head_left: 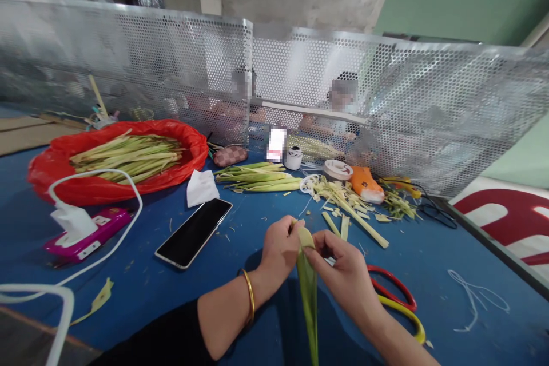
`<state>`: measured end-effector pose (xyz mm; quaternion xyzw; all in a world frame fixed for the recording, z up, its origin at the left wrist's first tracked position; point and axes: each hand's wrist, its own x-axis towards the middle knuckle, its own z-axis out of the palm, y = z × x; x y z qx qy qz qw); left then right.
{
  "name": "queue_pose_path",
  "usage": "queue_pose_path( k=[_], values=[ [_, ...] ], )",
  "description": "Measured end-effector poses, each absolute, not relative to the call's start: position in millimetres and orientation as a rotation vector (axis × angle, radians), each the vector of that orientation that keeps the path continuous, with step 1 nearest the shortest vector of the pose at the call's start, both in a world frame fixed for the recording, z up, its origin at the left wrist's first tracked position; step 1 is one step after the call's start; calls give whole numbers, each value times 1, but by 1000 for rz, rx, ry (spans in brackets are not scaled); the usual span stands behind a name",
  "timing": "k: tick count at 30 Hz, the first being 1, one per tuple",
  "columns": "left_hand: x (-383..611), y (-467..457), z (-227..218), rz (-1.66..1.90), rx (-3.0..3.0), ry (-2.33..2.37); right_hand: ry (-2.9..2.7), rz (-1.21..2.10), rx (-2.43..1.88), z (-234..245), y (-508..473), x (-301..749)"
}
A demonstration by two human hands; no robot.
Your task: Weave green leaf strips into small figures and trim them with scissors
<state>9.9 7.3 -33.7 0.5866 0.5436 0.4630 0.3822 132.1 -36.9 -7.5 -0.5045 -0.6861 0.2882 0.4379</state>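
Between my two hands, above the blue table, is a long green leaf [307, 300] with a pale, folded top end. My left hand [281, 247], with a gold bangle on its wrist, pinches that top end from the left. The fingers of my right hand [341, 263] are closed on the same end from the right. The leaf's narrow part hangs down toward me. Scissors [401, 303] with red and yellow handles lie beside my right wrist, their blades hidden by my hand. Cut leaf scraps [343, 203] are scattered beyond my hands.
A phone [195, 233] and a magenta power strip [88, 234] lie left, near a red bag [193, 146] of leaves. Behind are more leaves [257, 177], a thread spool [294, 158], a tape roll [338, 170] and an orange packet [366, 184]. A perforated metal screen [300, 68] borders the table; people sit beyond.
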Motion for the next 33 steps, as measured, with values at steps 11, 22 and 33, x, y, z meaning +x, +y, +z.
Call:
queue_pose_path(
  k=[11,22,33],
  values=[
    [3,12,-29,1170,1561,1531,-1717,894,-1321,-13,-36,134],
    [-2,23,-35,1274,1547,1568,-1711,1006,-1372,-12,-38,129],
    [4,16,-26,1216,1258,1408,-1683,849,-1445,-17,-37,131]
  ],
)
